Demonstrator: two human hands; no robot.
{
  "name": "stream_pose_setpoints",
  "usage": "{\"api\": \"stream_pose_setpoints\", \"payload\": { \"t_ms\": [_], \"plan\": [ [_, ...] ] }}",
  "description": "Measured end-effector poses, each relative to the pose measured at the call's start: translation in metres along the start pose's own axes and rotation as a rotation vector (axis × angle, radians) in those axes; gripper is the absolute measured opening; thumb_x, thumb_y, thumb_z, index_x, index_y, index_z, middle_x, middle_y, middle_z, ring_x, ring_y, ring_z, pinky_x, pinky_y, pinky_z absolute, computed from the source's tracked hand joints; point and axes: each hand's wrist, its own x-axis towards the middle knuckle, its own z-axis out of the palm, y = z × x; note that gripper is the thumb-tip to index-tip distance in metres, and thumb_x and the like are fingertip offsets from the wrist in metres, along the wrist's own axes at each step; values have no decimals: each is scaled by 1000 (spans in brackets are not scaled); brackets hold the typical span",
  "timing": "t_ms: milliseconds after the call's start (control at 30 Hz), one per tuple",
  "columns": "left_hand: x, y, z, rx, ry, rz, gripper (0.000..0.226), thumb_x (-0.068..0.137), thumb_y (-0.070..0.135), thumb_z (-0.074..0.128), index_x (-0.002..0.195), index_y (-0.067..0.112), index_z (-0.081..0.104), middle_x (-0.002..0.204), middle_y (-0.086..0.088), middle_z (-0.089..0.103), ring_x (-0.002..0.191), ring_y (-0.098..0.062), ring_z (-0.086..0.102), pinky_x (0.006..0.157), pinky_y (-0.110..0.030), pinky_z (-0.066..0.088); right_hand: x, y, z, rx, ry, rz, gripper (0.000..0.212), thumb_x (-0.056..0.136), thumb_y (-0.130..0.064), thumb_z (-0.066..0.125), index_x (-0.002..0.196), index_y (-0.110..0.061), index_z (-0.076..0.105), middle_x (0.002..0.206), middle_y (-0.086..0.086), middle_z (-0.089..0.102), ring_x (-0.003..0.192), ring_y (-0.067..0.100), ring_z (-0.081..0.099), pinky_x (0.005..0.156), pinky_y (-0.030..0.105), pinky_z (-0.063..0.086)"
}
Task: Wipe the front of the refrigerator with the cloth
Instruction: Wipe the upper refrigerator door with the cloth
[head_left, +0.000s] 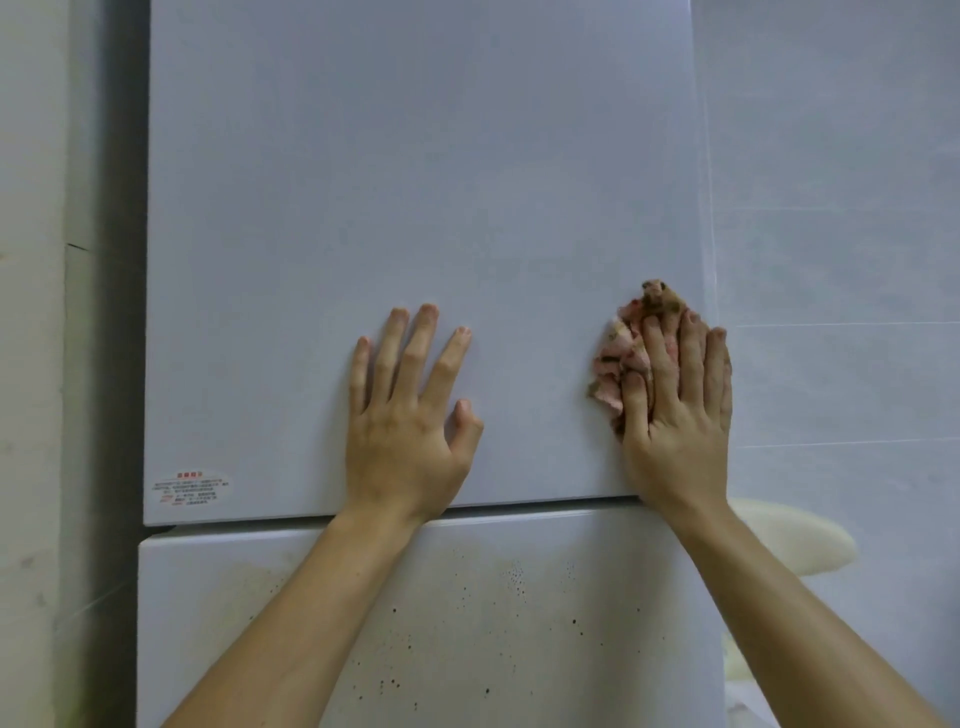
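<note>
You face the refrigerator (322, 156) head-on, and its pale front fills most of the frame. Your left hand (410, 410) lies flat on the upper door (415, 234), low in the centre of the frame. Its fingers are straight and spread, the thumb is bent out to the right, and it holds nothing. Your right hand (675, 410) is at the same height, close to the door's right edge. Its fingers are straight and close together, pressing the cloth (615, 364) flat against the door rather than curling round it. The cloth is a crumpled pink and brown patterned rag. It bunches out above your fingertips and beside your thumb on the left, and the rest is hidden under the hand. Both wrists cross the dark seam (519, 506) between the upper door and the lower door (467, 597), and your forearms run down over the lower door to the bottom edge of the frame.

A small sticker (191, 491) with red print sits in the upper door's lower left corner; the text is too small to read. The lower door carries yellowish staining (249, 587) and a scatter of dark specks (519, 571). Left of the refrigerator, a dark gap (122, 312) separates it from a pale wall (31, 312). To the right is a tiled wall (831, 208). Lower down on that side, a rounded cream-white object (810, 540) shows behind your right forearm; what it is cannot be told.
</note>
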Motion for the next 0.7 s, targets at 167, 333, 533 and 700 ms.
{"api": "stream_pose_setpoints", "payload": {
  "t_ms": [167,333,533,700],
  "plan": [
    [-3,-12,-9,-20,-63,28,63,97,33,44,159,23,42,172,-3,26,162,-25,16,131,-52,-1,-78,17,-13,-6,-93,-29,60,111,-38,29,166,-13,27,177,9,9,164,34,0,131,56,5],
    [-26,-62,-36,44,-60,24,60,100,29,41,160,23,41,172,-3,26,161,-24,20,130,-57,7,-76,25,-17,-20,-138,-83,60,109,-39,31,165,-17,29,177,8,10,164,32,-1,131,55,5],
    [-41,-101,-56,62,-99,11,61,102,28,37,162,23,36,174,-4,21,162,-25,16,130,-56,12,-63,-25,7,-67,-31,196,63,109,-49,24,168,-27,23,177,8,2,163,28,-8,130,55,-1],
    [-48,-117,-61,45,-88,12,60,102,26,35,162,21,36,173,-5,22,162,-24,17,131,-53,10,-78,-100,34,-96,36,74,59,109,-45,30,165,-26,31,175,13,14,163,35,7,131,51,3]
  ]
}}
